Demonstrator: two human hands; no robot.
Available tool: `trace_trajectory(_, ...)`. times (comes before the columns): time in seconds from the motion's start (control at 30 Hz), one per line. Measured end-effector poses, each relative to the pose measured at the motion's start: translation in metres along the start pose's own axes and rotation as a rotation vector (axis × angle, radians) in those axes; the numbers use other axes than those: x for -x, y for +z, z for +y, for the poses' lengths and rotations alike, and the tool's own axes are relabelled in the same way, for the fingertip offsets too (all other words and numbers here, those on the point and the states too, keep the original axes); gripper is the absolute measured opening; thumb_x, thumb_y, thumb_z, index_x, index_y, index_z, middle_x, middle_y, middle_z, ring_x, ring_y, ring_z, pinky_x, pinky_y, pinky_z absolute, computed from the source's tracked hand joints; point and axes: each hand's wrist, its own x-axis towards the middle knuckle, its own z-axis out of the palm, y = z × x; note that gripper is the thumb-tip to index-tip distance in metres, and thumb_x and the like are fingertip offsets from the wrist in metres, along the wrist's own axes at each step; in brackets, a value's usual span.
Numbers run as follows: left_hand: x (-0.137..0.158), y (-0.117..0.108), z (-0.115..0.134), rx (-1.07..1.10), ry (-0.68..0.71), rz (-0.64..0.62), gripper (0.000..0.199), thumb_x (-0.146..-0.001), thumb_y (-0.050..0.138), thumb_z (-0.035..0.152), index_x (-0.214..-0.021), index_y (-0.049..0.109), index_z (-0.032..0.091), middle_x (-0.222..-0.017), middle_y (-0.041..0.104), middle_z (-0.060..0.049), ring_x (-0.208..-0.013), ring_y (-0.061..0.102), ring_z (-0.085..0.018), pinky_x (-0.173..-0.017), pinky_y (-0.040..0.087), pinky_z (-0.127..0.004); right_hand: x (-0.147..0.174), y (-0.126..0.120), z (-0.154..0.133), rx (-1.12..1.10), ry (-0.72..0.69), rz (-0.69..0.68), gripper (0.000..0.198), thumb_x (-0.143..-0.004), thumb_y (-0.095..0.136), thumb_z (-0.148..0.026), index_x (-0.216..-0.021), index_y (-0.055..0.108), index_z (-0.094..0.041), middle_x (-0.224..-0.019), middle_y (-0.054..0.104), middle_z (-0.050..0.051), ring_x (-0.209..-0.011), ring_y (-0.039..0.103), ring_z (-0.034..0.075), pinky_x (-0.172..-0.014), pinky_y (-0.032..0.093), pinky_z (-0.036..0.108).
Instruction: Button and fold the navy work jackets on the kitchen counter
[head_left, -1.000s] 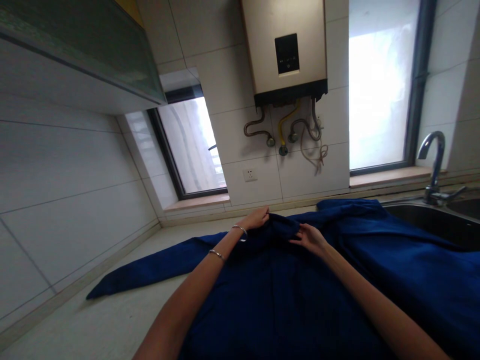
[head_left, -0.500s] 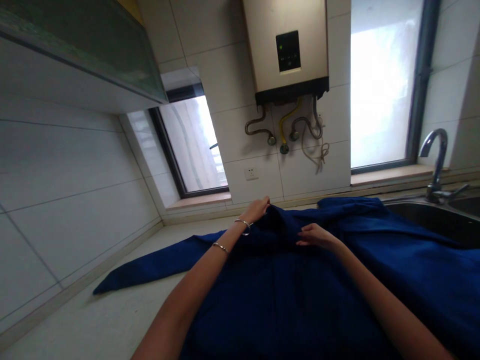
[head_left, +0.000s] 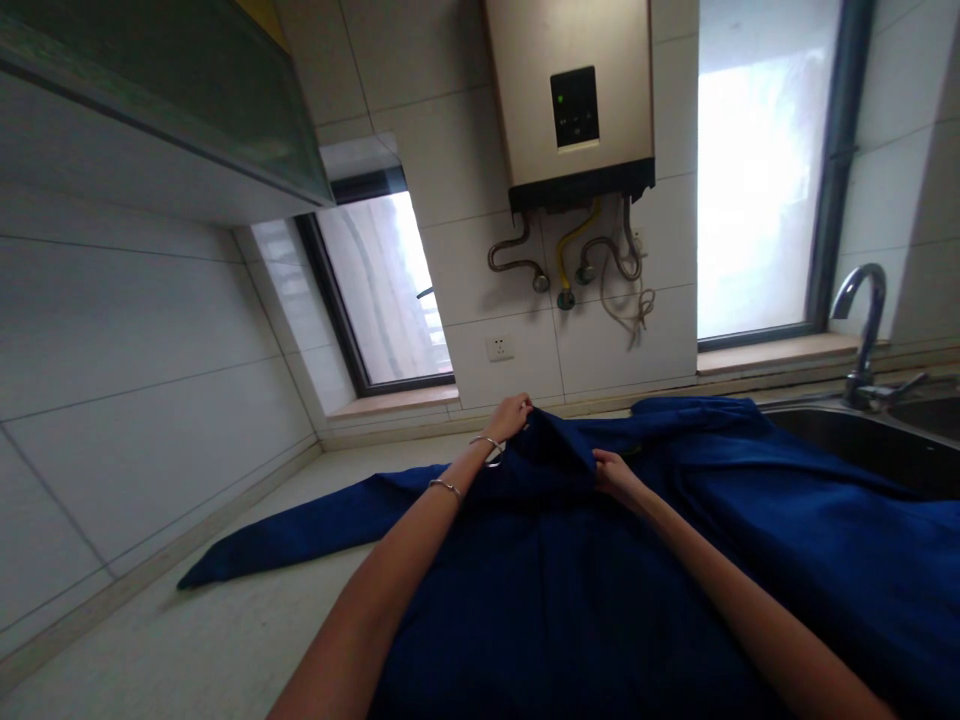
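A dark blue garment lies spread over the counter, its body running away from the person toward the tiled wall, with the collar end farthest out. Both hands are at that far end. The left hand has its fingers closed on the left side of the collar fold; the right hand pinches the fold's right side, fingers curled onto the cloth. Between them the fabric stands up in a small peak, lifted just off the counter. The left hand sits a little farther out than the right.

The garment's long axis runs from near the person to the wall. One sleeve stretches flat to the left, tapering toward the corner by the side wall. The other side of the cloth drapes right, its edge reaching the sink below the tap. Two thin bangles ring the left forearm. A water heater hangs on the wall straight ahead.
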Motion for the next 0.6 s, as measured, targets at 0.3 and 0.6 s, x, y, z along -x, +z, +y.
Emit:
trace_trajectory(0.3, 0.001, -0.013, 0.013, 0.03, 0.141, -0.017, 0.02, -0.086, 0.046, 0.027, -0.094, 0.061, 0.017, -0.082, 0.066, -0.005, -0.078, 0.06, -0.016, -0.072, 0.042, -0.025, 0.024, 0.027, -0.046, 0.771, -0.767, 0.128, 0.022, -0.075, 0.044, -0.013, -0.087, 0.062, -0.017, -0.09, 0.063, 0.007, -0.086, 0.058, 0.017, -0.082, 0.044, 0.03)
trace_trajectory(0.6, 0.003, -0.024, 0.028, -0.167, 0.057, 0.077, 0.028, -0.094, 0.03, 0.028, -0.111, 0.047, 0.014, -0.085, 0.065, -0.013, -0.08, 0.062, -0.02, -0.069, 0.042, -0.027, 0.02, 0.108, -0.016, 1.341, -0.504, -0.3, 0.032, -0.087, 0.038, -0.021, -0.112, 0.056, -0.013, -0.107, 0.063, 0.014, -0.099, 0.058, 0.024, -0.091, 0.036, 0.039)
